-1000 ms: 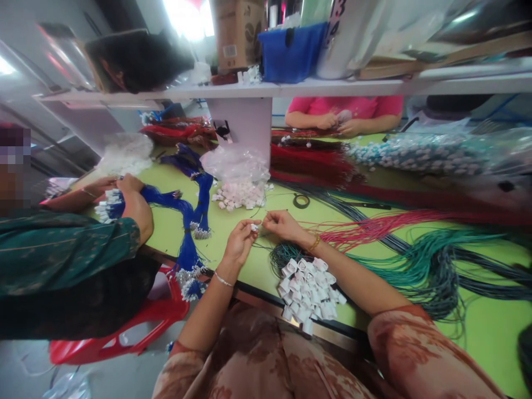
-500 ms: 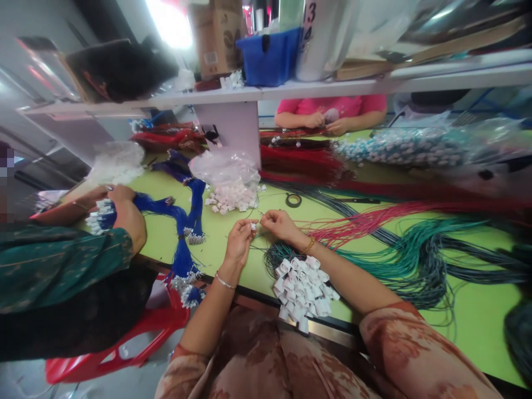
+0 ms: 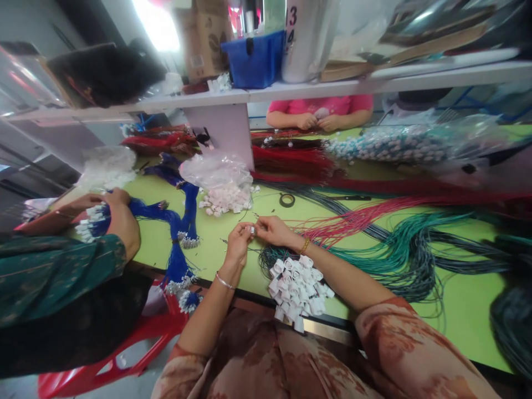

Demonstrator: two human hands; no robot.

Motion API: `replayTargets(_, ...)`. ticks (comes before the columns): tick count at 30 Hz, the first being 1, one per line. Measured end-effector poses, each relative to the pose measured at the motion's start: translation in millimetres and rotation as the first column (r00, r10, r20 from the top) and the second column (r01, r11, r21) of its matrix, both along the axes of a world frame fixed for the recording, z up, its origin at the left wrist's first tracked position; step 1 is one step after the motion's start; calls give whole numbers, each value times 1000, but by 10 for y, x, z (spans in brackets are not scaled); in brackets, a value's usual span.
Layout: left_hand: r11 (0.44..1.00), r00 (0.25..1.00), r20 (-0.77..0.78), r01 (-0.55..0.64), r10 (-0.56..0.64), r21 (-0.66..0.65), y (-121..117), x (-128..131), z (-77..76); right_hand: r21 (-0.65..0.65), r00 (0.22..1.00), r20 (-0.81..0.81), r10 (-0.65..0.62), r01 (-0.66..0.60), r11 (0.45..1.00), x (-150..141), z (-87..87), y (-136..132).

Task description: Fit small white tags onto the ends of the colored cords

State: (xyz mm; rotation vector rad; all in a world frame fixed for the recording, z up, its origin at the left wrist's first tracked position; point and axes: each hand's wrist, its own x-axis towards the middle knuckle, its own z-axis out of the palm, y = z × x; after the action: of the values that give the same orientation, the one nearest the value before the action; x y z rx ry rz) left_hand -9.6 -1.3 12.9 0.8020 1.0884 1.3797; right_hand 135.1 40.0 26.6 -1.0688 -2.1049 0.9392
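Note:
My left hand (image 3: 238, 246) and my right hand (image 3: 273, 231) meet above the green table (image 3: 216, 238), fingertips pinched together around a small white connector (image 3: 251, 228). A thin wire seems to run from my right fingers; I cannot make it out clearly. Just below my right wrist lies a bunch of teal wires (image 3: 386, 260) ending in a cluster of white connectors (image 3: 297, 285) near the table's front edge. A pile of loose white connectors (image 3: 226, 198) spills from a clear plastic bag (image 3: 216, 169) beyond my hands.
A person in a green sleeve (image 3: 54, 271) at my left holds blue wire bundles (image 3: 178, 221). Another person in pink (image 3: 320, 111) works across the table. Red wires (image 3: 366, 219), a tape roll (image 3: 287, 200), a shelf (image 3: 291, 88) with a blue bin (image 3: 253, 58).
My hands have drawn closer together and their fingertips now touch at the connector. The view has shifted a little, moving everything leftward in the picture.

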Motion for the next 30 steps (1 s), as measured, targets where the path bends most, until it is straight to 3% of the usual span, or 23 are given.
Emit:
replayTargets(3, 998, 999, 16, 43, -42, -51, -25, -12, -10, -7, 998, -16, 64, -64, 998, 88, 28, 111)
replayTargets(5, 994, 997, 30, 80, -78, -77, -35, -27, 0, -14, 1000, -25, 1, -1, 1000, 188, 32, 235)
replayTargets(8, 985, 990, 19, 139, -137, -99, -30, -46, 28, 0, 970, 198, -139, 142, 990, 327, -5, 387)
replayTargets(11, 980, 985, 8, 174, -174, -101, -7, -49, 47, 49, 882, 458, -110, 99, 994, 359, -75, 412)
replayTargets(16, 975, 981, 12, 192, -192, -114, 12, -53, 41, 150, 801, 586, -121, 39, 988, 249, -116, 317)
replayTargets(20, 978, 986, 27, 166, -164, -129, 15, -76, 17, 184, 801, 584, -131, 27, 983, 229, -67, 291)
replayTargets(27, 982, 989, 51, 142, -136, -123, 63, -57, 30, 154, 935, 338, -105, 56, 987, 270, -19, 310)
replayTargets(30, 982, 988, 61, 147, -141, -119, 84, -23, 77, 189, 915, 376, -143, 76, 979, 270, -2, 313)
